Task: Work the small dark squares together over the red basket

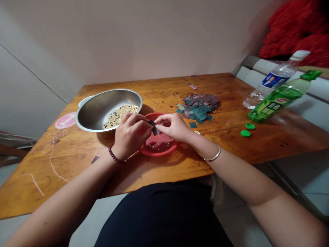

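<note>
My left hand and my right hand meet over a red mesh basket on the wooden table. Both pinch one small dark square piece between thumb and fingertips. Several pale beads lie in the basket under my hands. A steel bowl with a heap of pale and dark beads stands just left of my left hand. A pile of green and purple square pieces lies behind my right hand.
Two plastic bottles, one clear and one green, lean at the table's right edge, with two green caps in front. Loose string and a pink disc lie at the left. Red fabric sits at the back right.
</note>
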### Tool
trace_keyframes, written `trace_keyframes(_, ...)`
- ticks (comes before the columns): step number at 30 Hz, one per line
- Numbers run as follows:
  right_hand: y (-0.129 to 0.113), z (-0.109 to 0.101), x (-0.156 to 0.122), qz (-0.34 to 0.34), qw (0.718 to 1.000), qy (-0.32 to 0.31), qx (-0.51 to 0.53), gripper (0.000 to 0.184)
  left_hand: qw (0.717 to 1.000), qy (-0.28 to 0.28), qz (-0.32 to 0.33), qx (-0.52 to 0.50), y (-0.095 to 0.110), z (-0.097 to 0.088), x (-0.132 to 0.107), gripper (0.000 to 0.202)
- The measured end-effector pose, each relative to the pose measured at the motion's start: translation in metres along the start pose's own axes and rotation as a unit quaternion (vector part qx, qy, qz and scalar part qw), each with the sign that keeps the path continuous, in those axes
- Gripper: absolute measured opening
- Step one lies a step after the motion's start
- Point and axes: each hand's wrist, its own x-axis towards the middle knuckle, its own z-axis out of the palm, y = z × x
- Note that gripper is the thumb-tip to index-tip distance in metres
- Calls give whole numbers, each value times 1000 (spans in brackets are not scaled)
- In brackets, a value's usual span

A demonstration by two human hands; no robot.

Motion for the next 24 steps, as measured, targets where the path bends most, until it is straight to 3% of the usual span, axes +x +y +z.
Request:
trace_keyframes(5, 0, 0, 0, -3, 1000, 5, 0, 18, 999, 25, -17, 12, 0, 1, 0, 4)
trace_keyframes(9, 0, 0, 0, 2, 1000, 5, -9, 17, 1000, -2, -3, -1, 0, 0, 0, 3)
trace_keyframes(14, 1, 0, 1, 2, 1000, 11, -2, 17, 999, 30, -23, 10, 0, 1, 0, 4)
trace_keyframes(19, 2, 0, 0, 6, 1000, 6, -17, 17, 1000, -2, -10, -9, -1, 1, 0, 3)
trace_keyframes(24, 3, 0, 1, 5, 1000, 9, -5, 19, 1000, 26, -16, 8, 1, 1, 0, 4)
